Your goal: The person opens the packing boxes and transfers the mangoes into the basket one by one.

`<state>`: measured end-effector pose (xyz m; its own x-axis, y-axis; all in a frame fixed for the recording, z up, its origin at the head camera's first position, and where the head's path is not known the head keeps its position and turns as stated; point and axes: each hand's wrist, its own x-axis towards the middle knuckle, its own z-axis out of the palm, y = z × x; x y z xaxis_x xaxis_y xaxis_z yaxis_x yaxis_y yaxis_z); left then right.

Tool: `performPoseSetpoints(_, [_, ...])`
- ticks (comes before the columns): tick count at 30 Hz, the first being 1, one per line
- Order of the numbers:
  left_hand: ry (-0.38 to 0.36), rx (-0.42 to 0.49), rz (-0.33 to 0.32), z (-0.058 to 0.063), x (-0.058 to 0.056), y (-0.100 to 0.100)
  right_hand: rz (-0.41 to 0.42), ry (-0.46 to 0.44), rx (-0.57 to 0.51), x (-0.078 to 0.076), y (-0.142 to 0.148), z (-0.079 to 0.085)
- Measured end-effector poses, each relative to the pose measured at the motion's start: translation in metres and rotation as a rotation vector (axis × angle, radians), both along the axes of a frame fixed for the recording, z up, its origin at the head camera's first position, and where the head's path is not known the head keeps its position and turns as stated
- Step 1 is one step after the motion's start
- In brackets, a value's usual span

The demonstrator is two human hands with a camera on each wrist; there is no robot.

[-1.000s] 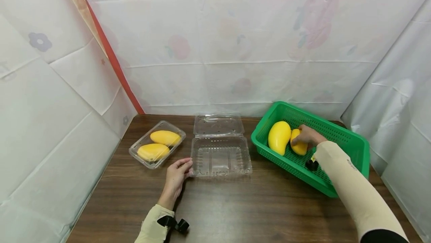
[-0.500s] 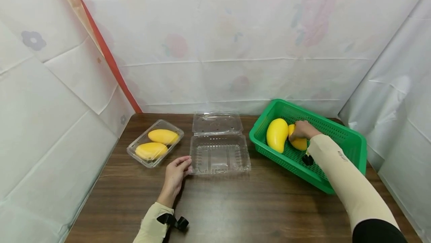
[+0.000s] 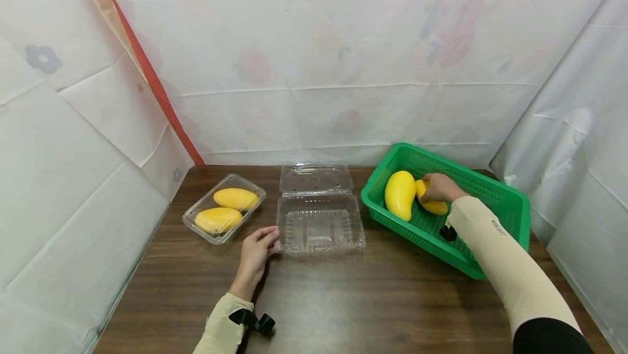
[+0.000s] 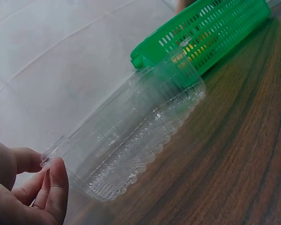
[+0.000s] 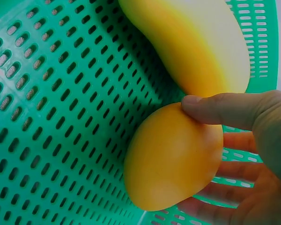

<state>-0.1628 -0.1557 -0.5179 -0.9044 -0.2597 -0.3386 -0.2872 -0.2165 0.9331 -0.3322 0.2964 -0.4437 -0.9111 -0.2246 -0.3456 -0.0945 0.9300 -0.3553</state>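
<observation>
An open clear plastic clamshell container point(image 3: 321, 228) lies on the table with its lid folded back. My left hand point(image 3: 257, 253) pinches its near left edge; in the left wrist view, the thumb and fingers point(image 4: 57, 187) meet at the rim tab. Inside the green basket point(image 3: 505, 193), my right hand point(image 3: 439, 187) holds the smaller yellow mango point(image 3: 434, 207). The right wrist view shows the thumb across one end of this mango point(image 5: 173, 159), with the fingers along its far side, partly hidden. A larger yellow mango point(image 3: 399, 196) lies beside it, to the left.
A clear container point(image 3: 191, 224) with two yellow mangoes point(image 3: 235, 198) stands on the left of the brown wooden table point(image 3: 314, 299). White sheeting point(image 3: 314, 70) hangs behind the table and along both sides. The basket's raised walls surround the right hand.
The smaller mango has turned to a more slanted position under my right hand, which has shifted slightly over it. My left hand keeps its pinch on the container. The head view has shifted a little.
</observation>
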Motion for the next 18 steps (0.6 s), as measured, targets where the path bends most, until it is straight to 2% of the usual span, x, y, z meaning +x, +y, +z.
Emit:
performPoseSetpoints(9, [0.013,-0.002,-0.002,-0.001,-0.007,0.002,0.006,0.008,-0.006,-0.003,0.002,0.002])
performPoseSetpoints(18, [0.026,0.005,-0.013,-0.004,-0.011,0.004,-0.021,-0.005,-0.015,0.002,-0.005,0.021])
